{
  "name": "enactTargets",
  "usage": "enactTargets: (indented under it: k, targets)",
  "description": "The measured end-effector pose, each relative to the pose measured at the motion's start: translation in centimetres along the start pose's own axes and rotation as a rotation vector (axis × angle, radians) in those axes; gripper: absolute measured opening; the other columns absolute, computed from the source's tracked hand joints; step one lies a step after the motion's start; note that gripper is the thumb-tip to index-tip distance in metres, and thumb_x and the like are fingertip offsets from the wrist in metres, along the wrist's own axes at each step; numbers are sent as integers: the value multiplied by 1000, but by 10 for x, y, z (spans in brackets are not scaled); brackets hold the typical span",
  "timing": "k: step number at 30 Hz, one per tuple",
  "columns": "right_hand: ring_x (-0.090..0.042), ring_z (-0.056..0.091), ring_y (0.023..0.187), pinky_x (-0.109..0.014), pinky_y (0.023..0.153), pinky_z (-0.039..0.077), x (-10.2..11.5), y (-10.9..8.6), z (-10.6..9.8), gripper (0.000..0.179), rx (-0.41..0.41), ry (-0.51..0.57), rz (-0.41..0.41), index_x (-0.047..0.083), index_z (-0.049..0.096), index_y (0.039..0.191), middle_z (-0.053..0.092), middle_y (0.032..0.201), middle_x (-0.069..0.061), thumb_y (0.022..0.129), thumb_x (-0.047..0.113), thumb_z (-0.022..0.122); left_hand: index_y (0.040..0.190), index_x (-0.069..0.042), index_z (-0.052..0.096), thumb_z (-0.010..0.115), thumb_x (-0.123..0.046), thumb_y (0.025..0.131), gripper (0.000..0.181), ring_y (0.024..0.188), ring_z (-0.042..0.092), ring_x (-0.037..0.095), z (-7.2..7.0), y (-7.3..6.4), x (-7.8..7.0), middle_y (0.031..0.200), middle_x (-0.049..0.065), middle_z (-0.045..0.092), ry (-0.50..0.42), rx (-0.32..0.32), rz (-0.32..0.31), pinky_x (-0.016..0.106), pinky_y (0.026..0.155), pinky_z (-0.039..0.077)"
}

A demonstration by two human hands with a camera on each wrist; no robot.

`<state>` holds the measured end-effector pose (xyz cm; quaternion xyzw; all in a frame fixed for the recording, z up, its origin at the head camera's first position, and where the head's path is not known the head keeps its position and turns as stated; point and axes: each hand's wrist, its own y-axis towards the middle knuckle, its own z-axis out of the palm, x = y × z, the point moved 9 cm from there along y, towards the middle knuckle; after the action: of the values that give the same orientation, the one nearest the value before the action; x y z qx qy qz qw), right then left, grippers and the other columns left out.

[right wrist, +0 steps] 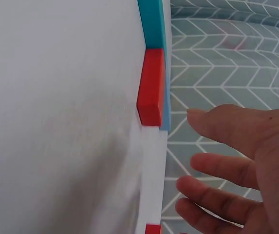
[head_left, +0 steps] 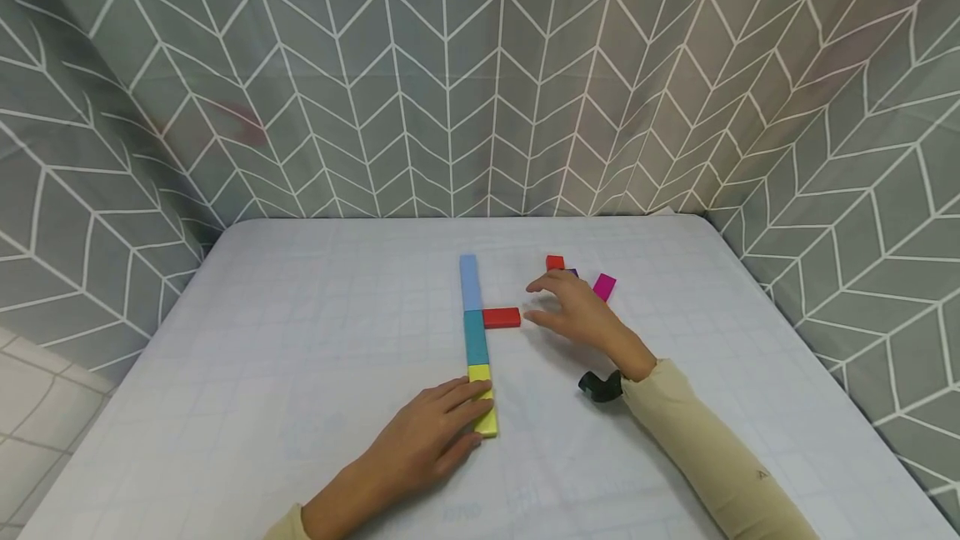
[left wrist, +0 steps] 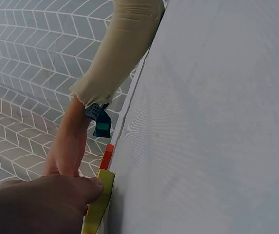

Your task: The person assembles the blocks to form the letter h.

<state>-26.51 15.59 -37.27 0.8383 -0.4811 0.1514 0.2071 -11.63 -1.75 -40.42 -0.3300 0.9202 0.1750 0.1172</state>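
Observation:
A light blue block, a teal block and a yellow block lie end to end in a line. From the teal block's far right side a red block sticks out to the right. My left hand rests on the yellow block, its fingers laid across the top and the thumb by the near end. To the right of the red block, my right hand hovers over the table with fingers spread apart and holding nothing. The right wrist view shows the right thumb apart from the red block.
Beyond the right hand lie another red block, a mostly hidden dark purple block and a magenta block. A black device sits at the right wrist. Patterned curtains surround the white table.

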Motion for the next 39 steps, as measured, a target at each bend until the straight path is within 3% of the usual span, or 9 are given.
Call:
enactTargets:
  k: [8, 16, 29, 39]
  targets:
    - [-24, 49, 108, -40, 86, 47, -12, -9, -14, 42, -37, 45, 33, 8, 63, 116, 55, 117, -2, 83, 33, 71, 135, -23, 51, 55, -37, 93, 44, 131, 33, 15, 1, -1, 1, 142, -7, 40, -7, 12, -12, 42, 98, 39]
    - [-24, 49, 108, -43, 88, 46, -25, -18, -30, 37, -75, -16, 34, 7, 63, 116, 57, 116, -7, 83, 20, 71, 134, -21, 51, 56, -35, 93, 44, 130, 35, 16, 1, -2, 1, 142, -6, 41, -12, -9, 4, 41, 99, 39]
    - [-32, 49, 107, -48, 83, 49, -44, -27, -33, 40, -57, -37, 110, 6, 61, 118, 55, 119, -13, 81, 17, 73, 134, -22, 51, 56, -36, 93, 43, 130, 34, 16, 2, -1, 2, 142, -7, 40, -13, 5, -7, 41, 99, 38]
    - [-31, 49, 102, -46, 81, 48, -51, -27, -36, 39, -94, -47, 77, 4, 63, 114, 59, 115, -13, 79, 13, 75, 134, -23, 51, 57, -37, 93, 44, 131, 33, 16, 3, 0, 3, 142, -8, 39, -11, 25, -30, 42, 99, 38]
